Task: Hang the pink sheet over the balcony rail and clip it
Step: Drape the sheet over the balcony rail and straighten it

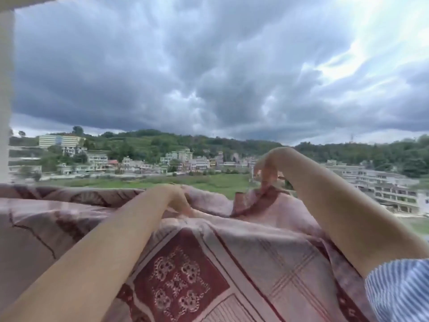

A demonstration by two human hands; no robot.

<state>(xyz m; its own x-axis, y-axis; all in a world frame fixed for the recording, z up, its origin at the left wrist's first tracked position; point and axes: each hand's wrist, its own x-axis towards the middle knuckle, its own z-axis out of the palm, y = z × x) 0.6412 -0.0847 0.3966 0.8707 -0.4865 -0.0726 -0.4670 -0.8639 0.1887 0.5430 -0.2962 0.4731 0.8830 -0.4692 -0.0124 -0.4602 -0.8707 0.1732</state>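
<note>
The pink sheet (243,247), patterned with dark red squares and lines, fills the lower half of the view and is draped over the balcony rail, which it hides. My left hand (178,198) presses down on the sheet's top fold near the middle, its fingers curled into the cloth. Up and to the right, my right hand (267,166) pinches an edge of the sheet and holds it lifted above the rail line. No clip can be seen.
A white pillar (5,96) stands at the far left edge. Beyond the sheet lie a green field, buildings (385,184), wooded hills and a dark cloudy sky. My blue striped sleeve (399,289) shows at the lower right.
</note>
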